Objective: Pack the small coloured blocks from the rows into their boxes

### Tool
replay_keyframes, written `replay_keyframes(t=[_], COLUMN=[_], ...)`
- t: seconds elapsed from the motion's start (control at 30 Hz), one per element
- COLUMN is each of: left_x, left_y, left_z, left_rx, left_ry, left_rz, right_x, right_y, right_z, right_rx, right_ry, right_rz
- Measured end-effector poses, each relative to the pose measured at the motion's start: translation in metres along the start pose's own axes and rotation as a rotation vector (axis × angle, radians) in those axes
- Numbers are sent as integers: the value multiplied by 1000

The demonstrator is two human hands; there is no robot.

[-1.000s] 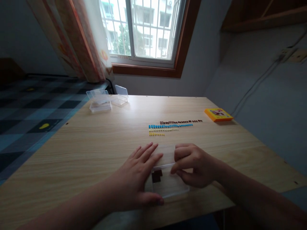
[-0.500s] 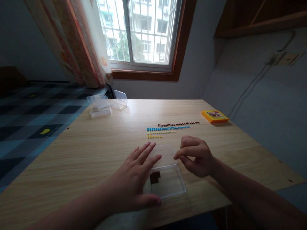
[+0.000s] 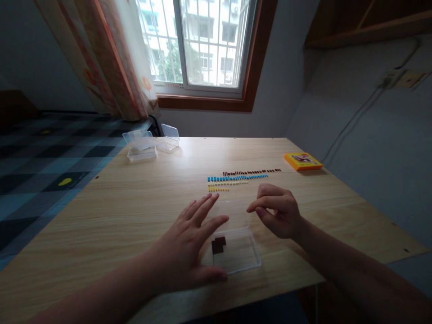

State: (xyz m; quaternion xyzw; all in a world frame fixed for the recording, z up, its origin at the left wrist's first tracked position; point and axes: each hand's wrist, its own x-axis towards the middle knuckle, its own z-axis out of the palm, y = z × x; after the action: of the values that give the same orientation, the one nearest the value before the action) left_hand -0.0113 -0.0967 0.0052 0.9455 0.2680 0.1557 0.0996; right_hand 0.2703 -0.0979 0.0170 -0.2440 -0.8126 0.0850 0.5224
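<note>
A clear plastic box (image 3: 241, 269) sits near the table's front edge, its see-through lid (image 3: 232, 215) folded back on the far side. Several dark brown flat pieces (image 3: 218, 245) lie in its left end. My left hand (image 3: 189, 245) is spread over the box's left side, fingers apart and holding nothing. To the right of the lid, my right hand (image 3: 279, 211) is curled, with index finger and thumb close together near the lid's edge; no object shows in it. Beyond the hands run rows of tiny brown pieces (image 3: 251, 172), blue pieces (image 3: 236, 178), pale pieces (image 3: 227, 183) and yellow pieces (image 3: 218, 190).
Open clear boxes (image 3: 142, 154) stand at the table's back left corner. An orange-yellow package (image 3: 303, 161) lies near the right edge. A checked bed (image 3: 77, 157) adjoins the table on the left, and a wall with a cable (image 3: 351, 119) is on the right.
Both hands have shifted slightly away from me, the right one a little more and slightly rightward. The box and the rows of pieces stay in place; the camera view has tilted a little.
</note>
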Motion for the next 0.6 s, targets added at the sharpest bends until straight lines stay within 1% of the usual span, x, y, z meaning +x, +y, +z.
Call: replay_keyframes(t=[0.1, 0.17, 0.27, 0.33, 0.37, 0.43, 0.47, 0.53, 0.6], left_x=[2, 5, 9, 12, 13, 16, 17, 20, 23], left_y=[5, 5, -3, -12, -16, -26, -30, -38, -44], left_z=[-8, -13, -17, -16, -14, -8, -4, 4, 10], left_rx=[-53, -106, -202, -270, -306, -366, -400, -487, -560], left_ry=[93, 181, 353, 457, 476, 476, 454, 463, 418], left_rz=[-46, -98, -192, -243, -277, -377, -423, -493, -559], right_x=[-2, -2, -1, 2, 4, 9, 12, 19, 26], right_y=[3, 7, 16, 24, 29, 37, 41, 49, 57], right_z=[0, 0, 0, 0, -1, -4, -5, -7, -7], right_rx=[-55, -101, -177, -236, -261, -297, -320, -378, -438], right_ry=[95, 158, 228, 245, 240, 201, 166, 80, -1], right_rz=[49, 93, 166, 202, 216, 242, 259, 296, 328])
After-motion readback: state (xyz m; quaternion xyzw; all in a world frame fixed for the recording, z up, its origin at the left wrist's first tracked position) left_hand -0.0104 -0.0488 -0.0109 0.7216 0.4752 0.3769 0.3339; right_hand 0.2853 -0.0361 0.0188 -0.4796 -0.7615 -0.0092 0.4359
